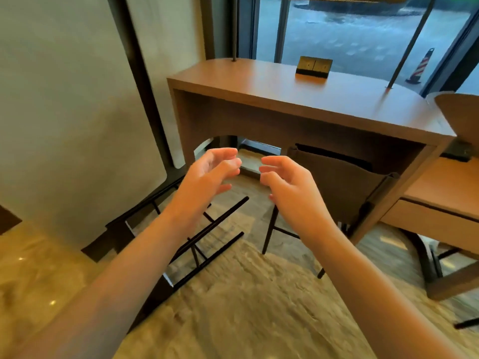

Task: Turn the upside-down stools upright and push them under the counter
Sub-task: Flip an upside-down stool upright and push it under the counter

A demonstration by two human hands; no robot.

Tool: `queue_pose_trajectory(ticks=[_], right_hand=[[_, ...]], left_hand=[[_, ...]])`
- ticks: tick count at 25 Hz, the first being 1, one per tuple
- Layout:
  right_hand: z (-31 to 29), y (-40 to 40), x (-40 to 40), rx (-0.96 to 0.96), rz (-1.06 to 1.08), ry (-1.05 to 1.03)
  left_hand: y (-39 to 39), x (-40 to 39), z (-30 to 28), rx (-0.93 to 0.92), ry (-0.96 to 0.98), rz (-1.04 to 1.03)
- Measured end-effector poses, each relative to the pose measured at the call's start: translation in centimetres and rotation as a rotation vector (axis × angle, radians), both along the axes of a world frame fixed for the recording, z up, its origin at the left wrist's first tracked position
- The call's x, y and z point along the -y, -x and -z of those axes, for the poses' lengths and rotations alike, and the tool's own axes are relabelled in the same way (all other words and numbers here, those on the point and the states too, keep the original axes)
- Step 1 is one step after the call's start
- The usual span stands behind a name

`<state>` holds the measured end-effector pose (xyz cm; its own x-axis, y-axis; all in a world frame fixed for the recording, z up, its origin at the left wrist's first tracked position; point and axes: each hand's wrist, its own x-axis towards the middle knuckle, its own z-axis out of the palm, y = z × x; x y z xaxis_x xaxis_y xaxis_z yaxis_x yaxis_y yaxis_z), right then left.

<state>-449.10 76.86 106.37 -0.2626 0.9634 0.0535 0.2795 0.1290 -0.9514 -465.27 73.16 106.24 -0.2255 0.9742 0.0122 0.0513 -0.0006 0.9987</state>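
Observation:
A black-legged stool (207,244) lies tipped over on the floor at the lower left, its thin legs pointing up and to the right. A second stool with a brown seat back (334,182) stands upright, partly under the wooden counter (298,99). My left hand (210,174) and my right hand (285,177) hover side by side in the air above the fallen stool, fingers loosely curled and facing each other. Neither hand touches anything.
A grey wall panel with a black frame (77,125) stands close on the left. A black socket box (314,66) sits on the counter. A lower wooden desk with a drawer (435,218) juts in at the right. Windows run behind the counter.

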Motion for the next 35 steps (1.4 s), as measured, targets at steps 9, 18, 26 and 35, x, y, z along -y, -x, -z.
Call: queue_pose_trajectory(ticks=[9,18,26,35], right_hand=[[1.6,17.0,12.9,-0.040,-0.226,0.024],[2.5,29.3,18.6,-0.004,-0.398,0.034],[3.6,37.8,13.7,-0.009,-0.370,0.034],[4.4,47.4,4.9,-0.067,-0.174,0.067]], left_hand=[[16.2,16.5,2.8,0.003,0.016,-0.228],[27.8,26.5,5.3,0.045,0.067,-0.437],[36.1,21.1,6.3,0.067,0.071,-0.397],[47.0,10.7,4.7,0.015,0.035,-0.214]])
